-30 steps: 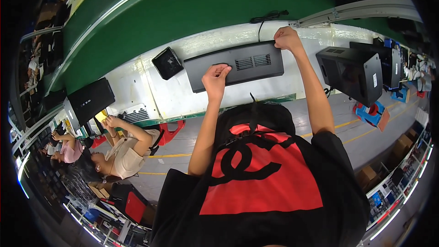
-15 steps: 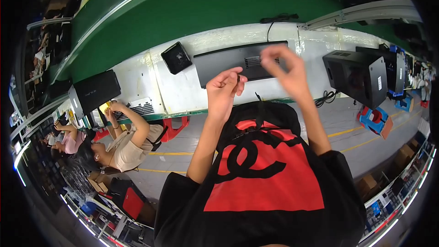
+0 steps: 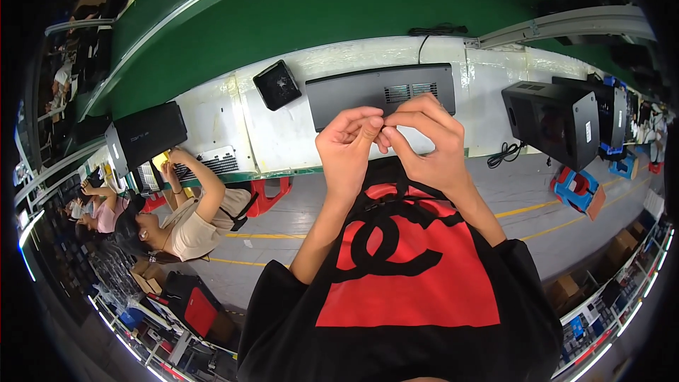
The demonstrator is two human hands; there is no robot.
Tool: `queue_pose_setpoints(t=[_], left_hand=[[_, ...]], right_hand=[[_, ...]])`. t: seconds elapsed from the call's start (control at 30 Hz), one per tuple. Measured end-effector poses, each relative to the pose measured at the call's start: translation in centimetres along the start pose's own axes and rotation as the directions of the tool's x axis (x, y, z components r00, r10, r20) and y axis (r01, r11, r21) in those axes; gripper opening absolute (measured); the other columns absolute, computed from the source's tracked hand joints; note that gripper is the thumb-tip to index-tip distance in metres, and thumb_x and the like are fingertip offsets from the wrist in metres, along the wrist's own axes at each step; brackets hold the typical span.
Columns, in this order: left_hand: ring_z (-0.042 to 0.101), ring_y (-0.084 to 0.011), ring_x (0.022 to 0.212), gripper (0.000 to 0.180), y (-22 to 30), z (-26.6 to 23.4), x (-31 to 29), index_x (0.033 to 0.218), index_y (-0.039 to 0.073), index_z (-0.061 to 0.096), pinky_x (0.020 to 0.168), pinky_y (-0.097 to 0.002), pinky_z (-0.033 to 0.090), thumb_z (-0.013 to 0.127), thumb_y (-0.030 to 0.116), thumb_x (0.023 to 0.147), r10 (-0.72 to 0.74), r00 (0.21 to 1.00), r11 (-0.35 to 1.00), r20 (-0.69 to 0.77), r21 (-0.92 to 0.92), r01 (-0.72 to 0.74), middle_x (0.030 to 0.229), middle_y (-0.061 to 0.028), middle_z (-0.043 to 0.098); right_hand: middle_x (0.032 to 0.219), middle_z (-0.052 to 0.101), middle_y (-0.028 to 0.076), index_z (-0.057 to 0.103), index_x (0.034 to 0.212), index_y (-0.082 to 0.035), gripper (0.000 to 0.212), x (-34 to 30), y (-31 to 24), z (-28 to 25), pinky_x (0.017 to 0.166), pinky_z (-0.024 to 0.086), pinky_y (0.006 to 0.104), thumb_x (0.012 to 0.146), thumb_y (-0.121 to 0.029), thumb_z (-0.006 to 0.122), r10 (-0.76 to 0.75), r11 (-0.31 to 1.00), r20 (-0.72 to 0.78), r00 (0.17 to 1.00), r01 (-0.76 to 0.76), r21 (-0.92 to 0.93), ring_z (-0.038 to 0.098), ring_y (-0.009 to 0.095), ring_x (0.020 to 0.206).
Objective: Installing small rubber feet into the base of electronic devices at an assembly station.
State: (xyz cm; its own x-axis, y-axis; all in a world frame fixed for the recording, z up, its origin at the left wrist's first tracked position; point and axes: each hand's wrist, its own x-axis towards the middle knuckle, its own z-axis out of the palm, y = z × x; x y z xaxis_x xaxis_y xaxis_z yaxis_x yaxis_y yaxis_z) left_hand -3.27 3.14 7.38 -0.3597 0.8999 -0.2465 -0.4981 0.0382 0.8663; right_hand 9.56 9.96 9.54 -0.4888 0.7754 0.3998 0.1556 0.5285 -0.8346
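Note:
My left hand (image 3: 348, 143) and my right hand (image 3: 436, 143) meet fingertip to fingertip above the near edge of the workbench (image 3: 283, 138). Both are closed in a pinch, thumb against fingers. Whatever lies between the fingertips is too small or too hidden to name. Just beyond them a long black computer case (image 3: 353, 92) with vent grilles lies on the white bench top, partly covered by my hands. To its left sits a small square black tray (image 3: 276, 85) with small bits inside that I cannot make out.
Black computer cases (image 3: 550, 119) stand at the right beside a coiled black cable (image 3: 504, 155). Another case (image 3: 147, 139) stands at the left, near a co-worker (image 3: 194, 223) at the bench. A red stool (image 3: 271, 195) and a blue stool (image 3: 578, 189) are on the floor.
My right hand has come down and left from above the case, and its fingertips now meet those of my left hand. The left hand has barely moved.

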Motion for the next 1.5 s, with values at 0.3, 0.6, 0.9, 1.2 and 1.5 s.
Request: queue_pose_setpoints(t=[0.3,0.6,0.9,1.2,1.5], left_hand=[[0.058,-0.0112,0.066,0.013,1.2,-0.6,-0.1,0.092,-0.007,0.067,0.056,-0.0223,0.046,0.065,0.006,0.089,-0.009,0.993,0.999,0.116,0.047,0.004,0.082,-0.0091,0.065],[0.053,-0.0082,0.068,0.016,1.0,-1.6,0.2,0.097,-0.005,0.064,0.059,-0.0207,0.041,0.063,0.010,0.091,-0.208,0.948,0.949,0.239,-0.185,0.255,0.083,-0.0071,0.063],[0.050,-0.0069,0.063,0.018,-4.6,-5.3,2.6,0.097,-0.004,0.067,0.058,-0.0208,0.040,0.065,0.013,0.090,-0.287,0.958,0.930,0.016,0.244,0.275,0.078,-0.0024,0.063],[0.050,-0.0135,0.057,0.012,-12.1,-10.7,5.5,0.087,0.000,0.069,0.055,-0.0264,0.042,0.072,0.010,0.081,0.180,0.979,0.677,-0.097,0.734,-0.052,0.072,-0.0077,0.058],[0.049,-0.0142,0.055,0.012,-12.6,-10.7,5.5,0.087,-0.001,0.069,0.054,-0.0268,0.042,0.072,0.009,0.081,0.209,0.971,0.669,-0.114,0.741,-0.057,0.071,-0.0083,0.058]], right_hand=[[0.079,0.061,0.009,0.067,0.083,0.002,0.017,0.1,-0.2,-0.6,0.063,0.045,0.0285,0.068,0.007,0.072,-0.064,0.998,-0.078,0.995,0.061,-0.034,0.057,0.020,0.071],[0.079,0.064,0.008,0.068,0.085,0.002,0.019,0.9,-0.7,-0.9,0.061,0.046,0.0292,0.069,0.009,0.071,0.087,0.987,0.021,0.996,-0.089,0.131,0.059,0.019,0.069],[0.076,0.061,0.009,0.063,0.080,0.000,0.013,-0.6,5.4,0.8,0.063,0.047,0.0312,0.070,0.007,0.068,0.053,0.979,0.051,0.997,-0.042,-0.201,0.059,0.023,0.070],[0.079,0.057,0.011,0.060,0.078,-0.001,0.003,-0.7,18.2,6.7,0.075,0.048,0.0384,0.076,-0.002,0.063,0.096,0.904,0.191,0.977,-0.005,-0.427,0.057,0.029,0.080],[0.083,0.059,0.017,0.059,0.076,0.001,0.006,-0.3,18.0,8.0,0.077,0.048,0.0433,0.073,-0.002,0.057,0.113,0.759,0.276,0.954,0.097,-0.644,0.059,0.034,0.085]])
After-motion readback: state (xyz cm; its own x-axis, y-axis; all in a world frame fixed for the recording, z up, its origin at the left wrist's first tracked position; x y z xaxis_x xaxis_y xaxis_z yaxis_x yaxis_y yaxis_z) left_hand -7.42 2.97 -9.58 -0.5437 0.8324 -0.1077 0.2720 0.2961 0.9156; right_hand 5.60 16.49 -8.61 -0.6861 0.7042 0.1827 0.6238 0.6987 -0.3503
